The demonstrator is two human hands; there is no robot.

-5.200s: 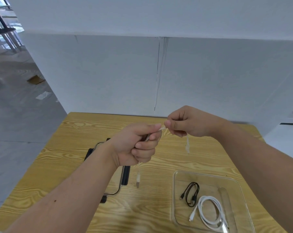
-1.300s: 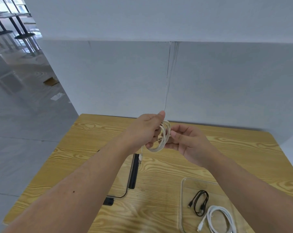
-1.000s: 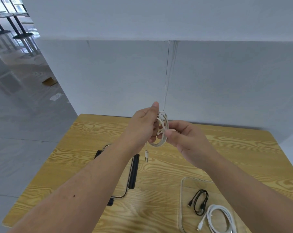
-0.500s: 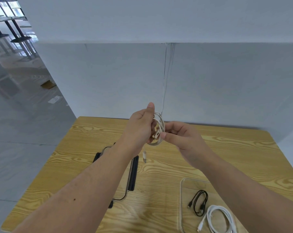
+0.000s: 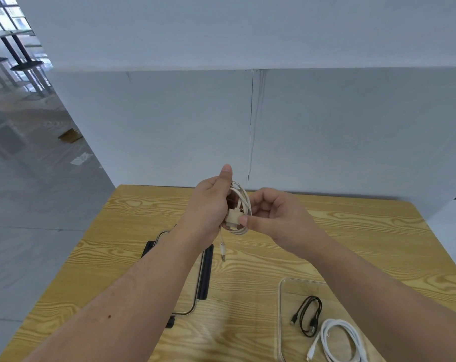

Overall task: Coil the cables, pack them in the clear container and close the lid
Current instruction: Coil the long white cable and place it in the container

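A person stands over a wooden bench [image 5: 365, 231] with both bare forearms reaching in, holding a cream cable [image 5: 245, 202] in the air above the far half of the bench. The cable is wound into a small coil of several loops. The left hand [image 5: 208, 207] grips the coil from the left side, with its thumb pointing straight up and its fingers curled around the loops. The right hand [image 5: 279, 220] meets it from the right, its thumb and forefinger pinching a pale tab or connector [image 5: 233, 217] at the front of the coil. Which of the two it is cannot be told. One short loose end hangs from below the left hand and ends in a metal plug [image 5: 223, 254] that dangles clear of the bench.

The clear container [image 5: 281, 304] sits open on the near right part of the bench, partly covered by the right forearm. Inside it lie a small coiled black cable [image 5: 310, 317] and, just beside it toward the near edge, a larger coiled white cable [image 5: 324, 335]. The lid [image 5: 207, 270], clear with black clips, lies flat on the bench to the left of the container, well apart from it and partly hidden under the left forearm. A plain white wall [image 5: 169, 126] rises behind the bench.
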